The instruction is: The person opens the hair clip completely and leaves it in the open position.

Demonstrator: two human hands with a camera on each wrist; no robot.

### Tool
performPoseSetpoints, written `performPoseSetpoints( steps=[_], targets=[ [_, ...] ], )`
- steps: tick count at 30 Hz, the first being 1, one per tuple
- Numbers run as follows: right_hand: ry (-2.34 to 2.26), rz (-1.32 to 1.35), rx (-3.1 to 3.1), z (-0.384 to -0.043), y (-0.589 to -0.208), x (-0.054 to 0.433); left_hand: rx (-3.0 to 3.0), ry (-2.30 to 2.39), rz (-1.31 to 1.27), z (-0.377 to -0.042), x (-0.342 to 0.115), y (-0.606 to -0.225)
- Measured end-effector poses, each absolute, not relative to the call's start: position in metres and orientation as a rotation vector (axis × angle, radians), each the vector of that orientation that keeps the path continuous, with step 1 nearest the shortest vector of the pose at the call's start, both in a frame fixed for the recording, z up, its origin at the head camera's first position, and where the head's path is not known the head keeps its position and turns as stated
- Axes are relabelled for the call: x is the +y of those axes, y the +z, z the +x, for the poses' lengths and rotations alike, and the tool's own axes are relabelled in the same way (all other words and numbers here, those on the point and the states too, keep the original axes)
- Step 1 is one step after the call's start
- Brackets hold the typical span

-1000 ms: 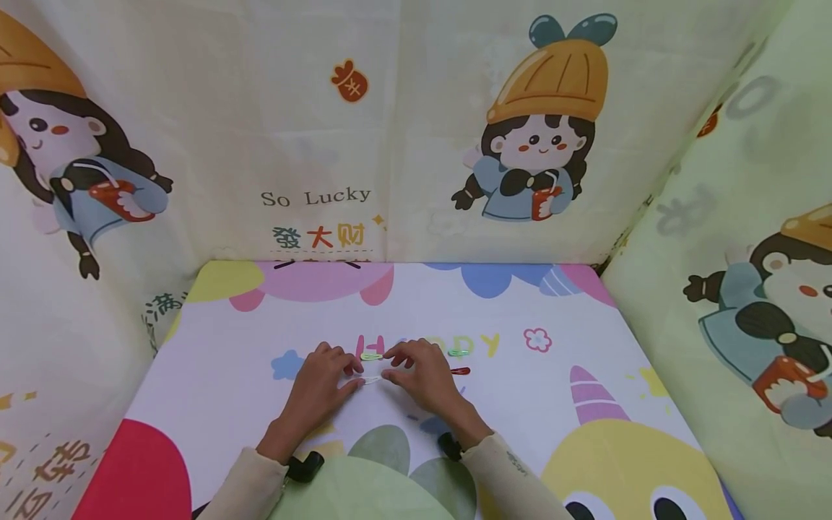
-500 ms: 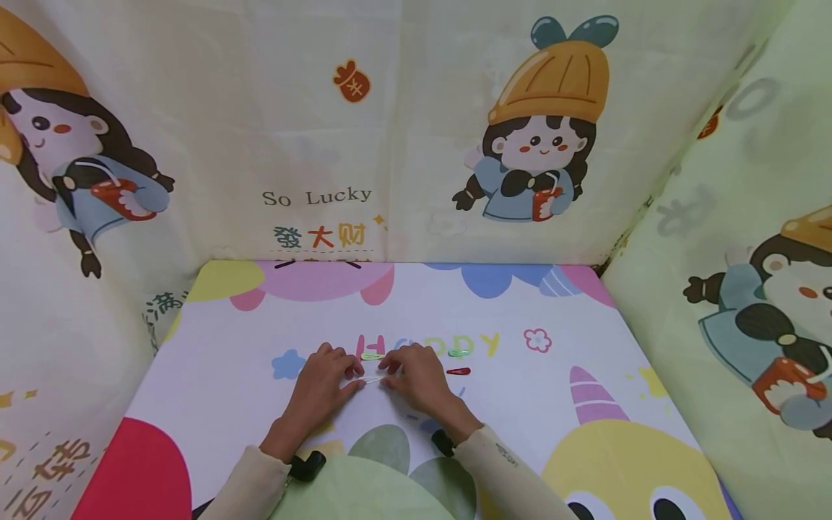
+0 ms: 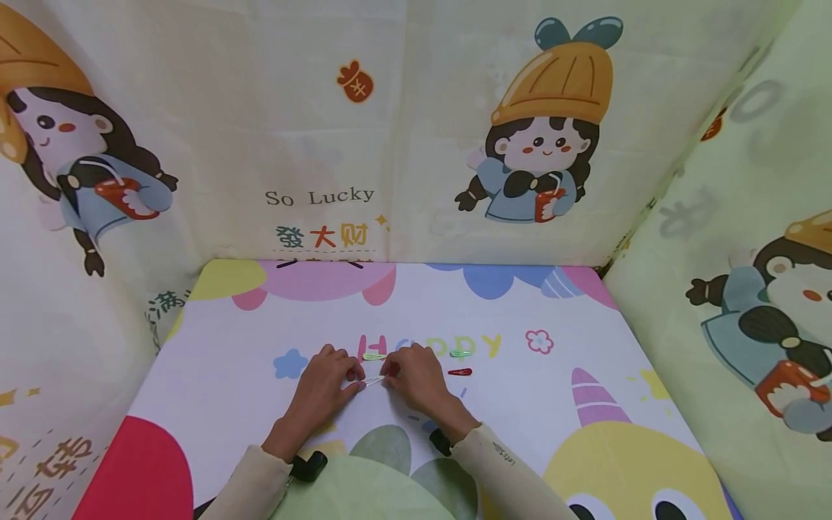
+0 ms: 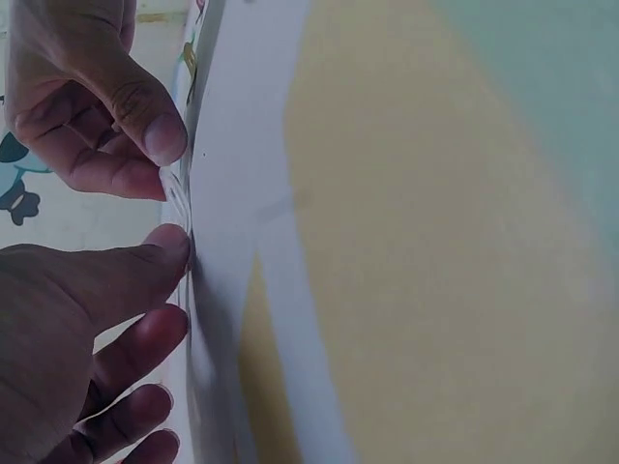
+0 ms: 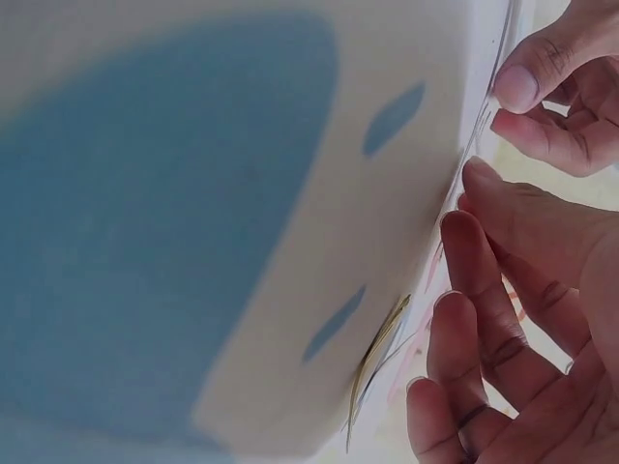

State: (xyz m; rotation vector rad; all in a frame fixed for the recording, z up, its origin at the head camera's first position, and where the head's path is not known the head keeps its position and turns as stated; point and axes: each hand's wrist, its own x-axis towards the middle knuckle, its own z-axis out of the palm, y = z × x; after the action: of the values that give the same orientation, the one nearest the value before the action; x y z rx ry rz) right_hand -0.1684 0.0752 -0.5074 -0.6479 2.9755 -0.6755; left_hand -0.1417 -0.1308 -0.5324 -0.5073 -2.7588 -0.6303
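Head view: slim white loop-shaped clip, apparently metal, between left hand and right hand, each pinching one end; slim lime-green clip just beyond, liable to knocks from straying knuckles. Left wrist view: thumb and forefinger pinching, so a lax hold could let it spring loose. Right wrist view: thumb and forefinger pinching, remaining fingers loosely spread; uneven pull could twist the clip.

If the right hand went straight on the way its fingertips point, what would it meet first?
Past the white clip it pinches, the right hand would probably meet the fingertips of the left hand first. The yellow-green clip lies near that line, but depth is unclear.
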Motion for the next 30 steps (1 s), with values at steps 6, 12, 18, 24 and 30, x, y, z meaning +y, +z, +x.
performPoseSetpoints(
  steps=[6, 12, 18, 24, 30],
  targets=[
    [-0.716, -0.642, 2.952, -0.1681, -0.5092, 0.075, -2.787, -0.647, -0.488, -0.1421, -0.1296, -0.5328],
    [-0.766, -0.641, 2.914, -0.1678, -0.5107, 0.075, -2.76, -0.663, -0.485, -0.1409, -0.1289, -0.5332],
    [-0.88, -0.608, 2.831, -0.1685, -0.509, 0.0763, -2.761, -0.661, -0.466, -0.14, -0.1282, -0.5328],
    [-0.992, -0.548, 2.745, -0.1694, -0.5044, 0.0786, -2.808, -0.725, -0.439, -0.1409, -0.1286, -0.5299],
    [-1.086, -0.509, 2.692, -0.1698, -0.5022, 0.0812, -2.779, -0.939, -0.401, -0.1393, -0.1316, -0.528]
  ],
)
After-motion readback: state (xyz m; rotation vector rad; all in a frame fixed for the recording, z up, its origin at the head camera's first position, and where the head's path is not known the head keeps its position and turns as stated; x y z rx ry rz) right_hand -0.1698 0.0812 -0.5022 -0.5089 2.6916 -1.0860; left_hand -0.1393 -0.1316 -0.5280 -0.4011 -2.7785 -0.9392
